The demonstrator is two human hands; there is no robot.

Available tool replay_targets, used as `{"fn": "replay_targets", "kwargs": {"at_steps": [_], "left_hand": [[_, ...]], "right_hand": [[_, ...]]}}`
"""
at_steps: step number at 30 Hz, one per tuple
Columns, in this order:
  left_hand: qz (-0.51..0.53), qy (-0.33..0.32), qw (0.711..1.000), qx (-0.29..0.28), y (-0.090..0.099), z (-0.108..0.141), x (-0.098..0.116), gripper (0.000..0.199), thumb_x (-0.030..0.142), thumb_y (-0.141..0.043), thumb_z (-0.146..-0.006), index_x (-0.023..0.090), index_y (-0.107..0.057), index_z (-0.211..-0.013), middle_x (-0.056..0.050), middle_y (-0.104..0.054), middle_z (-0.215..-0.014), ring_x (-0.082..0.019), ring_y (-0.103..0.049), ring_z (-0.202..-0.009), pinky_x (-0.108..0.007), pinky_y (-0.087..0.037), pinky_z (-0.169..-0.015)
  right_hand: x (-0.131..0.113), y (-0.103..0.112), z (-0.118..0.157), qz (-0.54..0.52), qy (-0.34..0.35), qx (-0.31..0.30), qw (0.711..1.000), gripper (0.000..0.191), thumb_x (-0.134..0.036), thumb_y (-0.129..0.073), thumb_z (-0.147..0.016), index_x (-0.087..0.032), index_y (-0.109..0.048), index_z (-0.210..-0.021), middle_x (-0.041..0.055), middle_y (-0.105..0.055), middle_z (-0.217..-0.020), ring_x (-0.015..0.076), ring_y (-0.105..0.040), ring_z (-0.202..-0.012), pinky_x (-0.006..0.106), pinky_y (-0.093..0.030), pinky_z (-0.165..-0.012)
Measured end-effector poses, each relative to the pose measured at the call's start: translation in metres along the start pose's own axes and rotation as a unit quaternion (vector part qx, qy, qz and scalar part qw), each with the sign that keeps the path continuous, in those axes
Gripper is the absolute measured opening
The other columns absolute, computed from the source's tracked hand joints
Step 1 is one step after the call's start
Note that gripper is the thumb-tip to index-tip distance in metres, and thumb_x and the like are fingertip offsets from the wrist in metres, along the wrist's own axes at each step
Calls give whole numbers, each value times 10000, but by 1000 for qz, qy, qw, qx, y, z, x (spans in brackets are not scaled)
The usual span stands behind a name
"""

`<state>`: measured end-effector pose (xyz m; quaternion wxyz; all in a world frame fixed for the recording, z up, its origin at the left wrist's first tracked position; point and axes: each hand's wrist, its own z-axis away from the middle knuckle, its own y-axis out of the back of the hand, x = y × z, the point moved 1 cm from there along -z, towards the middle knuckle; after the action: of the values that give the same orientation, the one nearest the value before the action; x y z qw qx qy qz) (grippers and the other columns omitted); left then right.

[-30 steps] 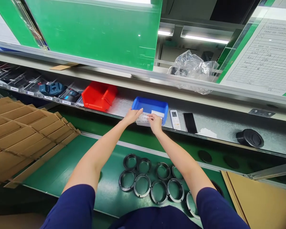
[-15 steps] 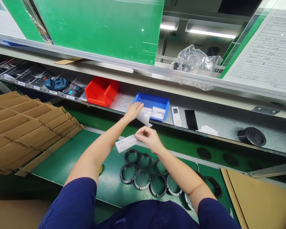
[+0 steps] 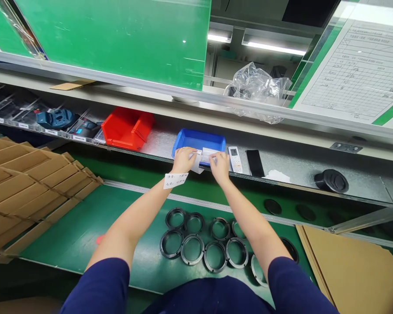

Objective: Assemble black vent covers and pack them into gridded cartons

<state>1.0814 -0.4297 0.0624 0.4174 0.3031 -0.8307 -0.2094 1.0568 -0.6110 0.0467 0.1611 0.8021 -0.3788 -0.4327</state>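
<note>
1. The handwritten paper label (image 3: 176, 180) hangs loose at the heel of the left grip (image 3: 183, 160); a snag could crease or drop it.
2. That grip curls nearly shut on the white sheet (image 3: 197, 162), over the front of the blue plastic bin (image 3: 199, 140).
3. The right grip (image 3: 220, 168) pinches the sheet's other side; uneven pulling could tear it.

Remote control (image 3: 235, 159) right of parts bin (image 3: 183, 142); rings (image 3: 181, 249) on bench (image 3: 62, 231).
</note>
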Motion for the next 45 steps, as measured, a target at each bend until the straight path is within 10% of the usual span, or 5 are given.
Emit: {"fn": "replay_targets", "kwargs": {"at_steps": [7, 13, 27, 39, 45], "left_hand": [[48, -26, 998, -18, -20, 1, 16, 218, 247, -547, -911, 220, -746, -995, -77, -770, -1115, -279, -674, -1122, -480, -449, -1091], [108, -23, 994, 12, -18, 30, 4, 256, 315, -545, -923, 223, -744, -1055, -85, -764, -1107, -269, -681, -1091, -452, -500, -1051], [310, 286, 886, -193, -23, 44, 8, 694, 645, -421, -999, 188, -370, -1518, -27, -678, -626, -206, -699, -564, -277, -510, -516], [521, 242, 802, -164, -42, 97, 46, 755, 347, -808, -790, 218, -532, -1480, -104, -766, -1106, -273, -742, -1037, -434, -602, -943], [501, 166, 846, -73, -36, 110, 57, 713, 380, -809, -774, 190, -590, -1425, -132, -664, -1396, -319, -579, -1354, -466, -501, -1129]], "right_hand": [[33, -1, -76, 213, 154, -98, 960, 381, -11, -555, -793, -192, -756, -1061, 88, -743, -923, 308, -561, -1147, 708, -59, -1224], [20, 29, -84, 87, 131, 42, 987, 437, -97, -445, -892, -254, -781, -1123, 77, -726, -1137, 296, -535, -1132, 608, -302, -1167], [66, 33, 95, 74, 258, -16, 963, 592, -11, -480, -865, -354, -722, -1283, 85, -665, -1275, 266, -568, -1135, 474, -532, -957], [69, 55, 189, -39, 325, -109, 938, 515, -80, -416, -993, -338, -680, -1351, 86, -679, -1275, 226, -609, -1217, 435, -569, -1038], [48, 75, 179, -221, 62, 1, 973, 421, -249, -478, -1032, -284, -557, -1445, 131, -592, -1421, 248, -585, -1323, 453, -518, -1108]]}}
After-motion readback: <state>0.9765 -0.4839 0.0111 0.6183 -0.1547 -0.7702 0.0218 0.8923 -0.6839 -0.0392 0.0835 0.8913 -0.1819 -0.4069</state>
